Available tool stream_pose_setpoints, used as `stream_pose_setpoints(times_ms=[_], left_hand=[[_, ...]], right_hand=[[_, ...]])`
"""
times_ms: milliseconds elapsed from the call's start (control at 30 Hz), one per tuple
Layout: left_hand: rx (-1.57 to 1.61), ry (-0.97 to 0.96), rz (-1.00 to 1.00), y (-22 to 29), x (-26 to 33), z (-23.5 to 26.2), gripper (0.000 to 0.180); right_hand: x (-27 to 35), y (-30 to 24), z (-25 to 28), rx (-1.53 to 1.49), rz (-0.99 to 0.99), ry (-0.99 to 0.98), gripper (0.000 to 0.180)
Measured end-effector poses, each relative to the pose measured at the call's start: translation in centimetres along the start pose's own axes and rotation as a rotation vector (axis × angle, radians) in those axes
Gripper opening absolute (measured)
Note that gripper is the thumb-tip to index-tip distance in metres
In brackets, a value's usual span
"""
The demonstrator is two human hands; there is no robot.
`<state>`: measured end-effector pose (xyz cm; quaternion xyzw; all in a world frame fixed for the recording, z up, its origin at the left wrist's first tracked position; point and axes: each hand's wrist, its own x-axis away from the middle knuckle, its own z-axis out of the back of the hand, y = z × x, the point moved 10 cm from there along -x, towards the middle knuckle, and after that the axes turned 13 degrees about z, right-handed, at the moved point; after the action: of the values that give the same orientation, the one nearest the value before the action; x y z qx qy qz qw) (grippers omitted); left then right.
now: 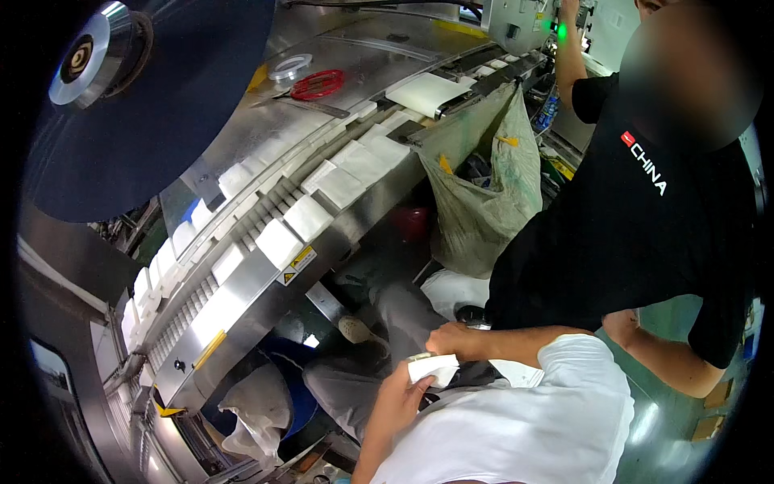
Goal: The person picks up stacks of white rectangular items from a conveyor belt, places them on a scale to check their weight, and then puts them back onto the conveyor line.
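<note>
In front of my body, my left hand (398, 400) grips a small white folded packet (434, 369), its thumb pressed on the near side. My right hand (453, 340) is closed at the packet's upper edge; what its fingers hold, if anything, is hidden. Both hands are above my lap, apart from the machine. Ahead and to the left, several flat white packets (307, 218) of the same kind lie along the metal edge of a conveyor (187, 310). More white packets (160, 262) stand in a row along its far side.
A large dark roll (161, 105) overhangs the upper left. Red-handled scissors (318, 85) and a tape ring (291, 66) rest on the metal top. A grey-green sack (484, 206) hangs beside the conveyor. To the right stands a person in a black shirt (597, 234). A lined blue bin (302, 395) sits below.
</note>
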<state>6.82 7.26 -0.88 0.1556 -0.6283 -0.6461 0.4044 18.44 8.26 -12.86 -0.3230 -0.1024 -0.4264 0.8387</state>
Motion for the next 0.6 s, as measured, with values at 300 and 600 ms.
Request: stream_pose_setpoints(times_ms=[300, 600], left_hand=[[0.041, 0.192, -0.104, 0.1, 0.2, 3.2, 0.028], [-0.358, 0.075, -0.496, 5.8, -7.3, 3.9, 0.025]], right_hand=[[0.9, 3.2, 3.8, -0.076, 0.108, 0.199, 0.020], [-3.4, 7.7, 17.5, -0.458, 0.214, 0.227, 0.023]])
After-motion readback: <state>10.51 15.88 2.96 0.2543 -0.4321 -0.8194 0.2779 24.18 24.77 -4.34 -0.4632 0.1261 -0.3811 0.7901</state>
